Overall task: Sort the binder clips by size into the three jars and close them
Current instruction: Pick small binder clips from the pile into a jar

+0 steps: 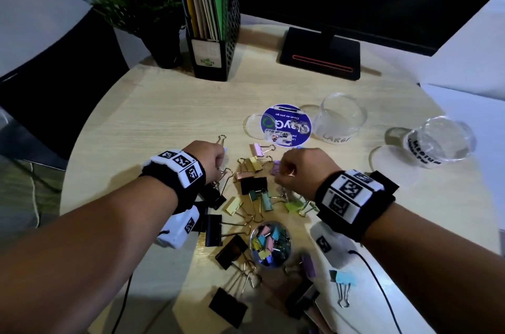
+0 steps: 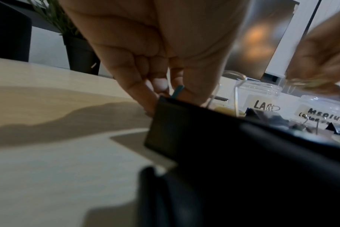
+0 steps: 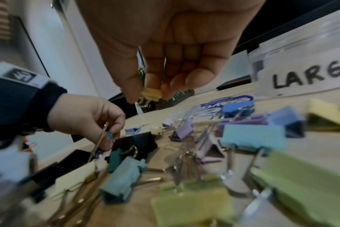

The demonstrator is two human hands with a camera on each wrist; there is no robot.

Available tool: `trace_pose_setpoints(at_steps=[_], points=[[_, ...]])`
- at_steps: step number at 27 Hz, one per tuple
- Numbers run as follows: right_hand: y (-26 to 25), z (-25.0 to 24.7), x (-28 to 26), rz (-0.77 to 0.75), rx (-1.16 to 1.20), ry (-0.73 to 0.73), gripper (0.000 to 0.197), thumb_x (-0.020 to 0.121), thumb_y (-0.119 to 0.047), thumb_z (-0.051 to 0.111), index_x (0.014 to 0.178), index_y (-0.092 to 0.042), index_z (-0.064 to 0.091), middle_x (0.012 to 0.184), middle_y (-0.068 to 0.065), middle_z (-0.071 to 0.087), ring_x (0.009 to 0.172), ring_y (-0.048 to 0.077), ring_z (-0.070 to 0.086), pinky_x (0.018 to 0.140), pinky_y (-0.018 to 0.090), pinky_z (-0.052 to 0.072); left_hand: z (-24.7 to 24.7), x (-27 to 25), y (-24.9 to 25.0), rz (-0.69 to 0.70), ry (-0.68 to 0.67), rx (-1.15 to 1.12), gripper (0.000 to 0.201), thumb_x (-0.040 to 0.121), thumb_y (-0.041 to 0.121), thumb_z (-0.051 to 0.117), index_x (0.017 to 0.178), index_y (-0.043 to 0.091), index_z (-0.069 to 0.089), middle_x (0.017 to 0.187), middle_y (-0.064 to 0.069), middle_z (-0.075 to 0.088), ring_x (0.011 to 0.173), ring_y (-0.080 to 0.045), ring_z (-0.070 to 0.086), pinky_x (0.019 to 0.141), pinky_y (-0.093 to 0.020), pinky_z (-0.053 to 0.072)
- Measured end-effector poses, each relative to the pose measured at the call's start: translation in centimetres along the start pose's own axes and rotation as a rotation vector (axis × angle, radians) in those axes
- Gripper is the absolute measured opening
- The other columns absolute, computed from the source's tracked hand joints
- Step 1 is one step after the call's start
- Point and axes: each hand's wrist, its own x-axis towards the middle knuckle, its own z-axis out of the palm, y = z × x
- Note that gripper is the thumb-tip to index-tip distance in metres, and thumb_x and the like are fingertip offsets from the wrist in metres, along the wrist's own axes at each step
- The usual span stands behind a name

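Observation:
Many binder clips lie in a loose pile point(image 1: 254, 191) on the round wooden table: big black ones, medium pastel ones and small ones. My left hand point(image 1: 222, 155) pinches a small blue clip point(image 2: 178, 91) just above a large black clip point(image 2: 184, 132). Over the pile's right side, my right hand point(image 1: 282, 169) pinches a small yellow clip point(image 3: 151, 94). An open clear jar point(image 1: 270, 244) near me holds several small coloured clips. The jar marked LARGE point(image 1: 338, 121) and the jar marked MEDIUM point(image 1: 437, 143) stand lidless at the right.
A blue-labelled lid point(image 1: 285, 125) and a clear lid point(image 1: 252, 121) lie beside the LARGE jar; another clear lid point(image 1: 382, 160) lies by the MEDIUM jar. A monitor base point(image 1: 319, 53), a file holder point(image 1: 213, 32) and a potted plant point(image 1: 147, 5) stand at the back.

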Motion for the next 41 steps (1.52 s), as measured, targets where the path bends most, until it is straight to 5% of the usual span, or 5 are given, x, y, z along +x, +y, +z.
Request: trace_pose_setpoints(at_steps=[13, 20, 26, 32, 41], points=[[-0.6, 3.6, -8.4, -0.334, -0.086, 0.027, 0.017, 0.072, -0.037, 0.073, 0.079, -0.022, 0.07, 0.082, -0.005, 0.065, 0.082, 0.018, 0.056, 0.07, 0.032, 0.05, -0.4, -7.0, 4.9, 0.148, 0.066, -0.5, 0.017, 0.075, 0.016, 0.077, 0.078, 0.029, 0.067, 0.071, 0.019, 0.061, 0.065, 0.006, 0.057, 0.067, -0.012, 0.045], [1.5, 3.8, -8.5, -0.214, 0.052, 0.148, 0.03, 0.075, -0.044, 0.054, 0.07, -0.022, 0.074, 0.073, -0.002, 0.065, 0.07, 0.021, 0.061, 0.062, 0.027, 0.046, 3.2, -9.2, 6.7, 0.284, -0.064, -0.282, 0.018, 0.08, 0.025, 0.072, 0.097, 0.029, 0.071, 0.088, 0.016, 0.066, 0.075, 0.004, 0.057, 0.078, -0.016, 0.05], [3.7, 4.9, -7.5, 0.034, -0.155, -0.012, 0.041, 0.085, -0.035, 0.055, 0.126, -0.03, 0.054, 0.133, -0.003, 0.05, 0.119, 0.021, 0.045, 0.099, 0.029, 0.04, 3.0, -8.8, 7.3, 0.358, -0.04, -0.197, 0.021, 0.08, 0.042, 0.068, 0.099, 0.034, 0.066, 0.093, 0.018, 0.05, 0.092, -0.004, 0.05, 0.083, -0.024, 0.042], [3.9, 4.9, -7.1, 0.054, -0.172, -0.07, 0.058, 0.086, -0.029, 0.052, 0.141, -0.034, 0.034, 0.146, -0.005, 0.035, 0.133, 0.015, 0.033, 0.107, 0.025, 0.03, -1.1, -4.8, 3.3, 0.114, 0.192, -0.173, 0.014, 0.088, 0.032, 0.06, 0.101, 0.028, 0.065, 0.097, 0.011, 0.054, 0.092, -0.01, 0.053, 0.082, -0.027, 0.044], [4.0, 4.4, -7.3, 0.035, -0.16, -0.085, 0.056, 0.087, -0.028, 0.051, 0.14, -0.037, 0.035, 0.147, -0.01, 0.033, 0.13, 0.012, 0.038, 0.103, 0.025, 0.035, -0.9, -0.7, 1.6, 0.137, -0.154, 0.311, 0.036, 0.088, 0.024, 0.061, 0.124, 0.024, 0.058, 0.124, 0.003, 0.059, 0.115, -0.018, 0.052, 0.09, -0.026, 0.042]])
